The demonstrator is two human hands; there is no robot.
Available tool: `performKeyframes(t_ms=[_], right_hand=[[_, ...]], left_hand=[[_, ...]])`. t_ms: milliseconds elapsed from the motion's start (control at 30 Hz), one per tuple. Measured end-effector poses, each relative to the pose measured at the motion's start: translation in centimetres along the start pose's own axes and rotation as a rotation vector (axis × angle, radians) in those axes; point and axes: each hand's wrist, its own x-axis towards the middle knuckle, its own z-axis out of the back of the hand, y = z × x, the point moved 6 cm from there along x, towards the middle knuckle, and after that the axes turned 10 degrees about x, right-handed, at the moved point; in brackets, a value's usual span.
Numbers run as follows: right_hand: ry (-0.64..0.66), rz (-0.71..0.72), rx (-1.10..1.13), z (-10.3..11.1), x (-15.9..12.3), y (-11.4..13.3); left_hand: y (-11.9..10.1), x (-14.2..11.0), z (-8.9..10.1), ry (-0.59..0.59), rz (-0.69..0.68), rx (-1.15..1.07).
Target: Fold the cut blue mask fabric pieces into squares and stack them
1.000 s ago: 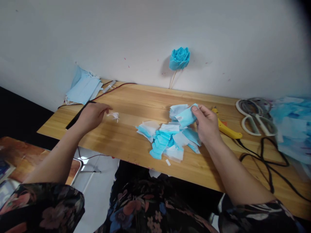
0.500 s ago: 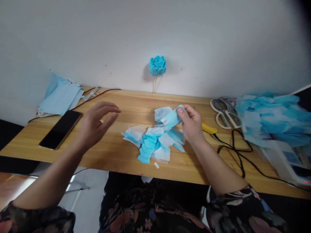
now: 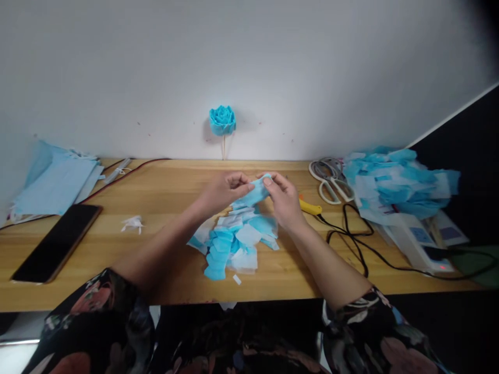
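Where the left hand (image 3: 226, 192) and right hand (image 3: 284, 201) meet, one blue piece (image 3: 255, 192) is pinched

Forearms angle inward over one tabletop (image 3: 167, 179), holding it above one loose cluster (image 3: 220, 248). One heap of scraps (image 3: 393, 182) lies far right; left, one stack of masks (image 3: 56, 182) and one phone (image 3: 58, 244). One blue flower (image 3: 222, 120) stands behind; one pair of scissors (image 3: 331, 181) and one yellow tool (image 3: 311, 207) lie right.
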Motion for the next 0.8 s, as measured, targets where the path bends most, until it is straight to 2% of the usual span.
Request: performKeyframes(t_ms=[100,200,467,667,800], right_hand=[[0.033,-0.034,0.073,0.2,0.2,-0.4],[0.062,-0.055,0.082,0.4,0.3,-0.7],[0.163,-0.156,0.122,-0.2,0.1,-1.6],[0.255,-0.165,0.196,-1.2,0.0,-1.0],[0.219,-0.209,0.182,-1.3,0.1,-1.1]], left_hand=[[0.3,0.7,0.0,-0.004,0.062,-0.141],[0.6,1.0,0.3,-0.029,0.106,-0.185],[1.2,0.8,1.0,-0.128,0.140,-0.182],[1.3,0.9,2.2,-0.244,0.150,-0.181],[1.6,0.9,2.7,-0.266,0.136,-0.173]])
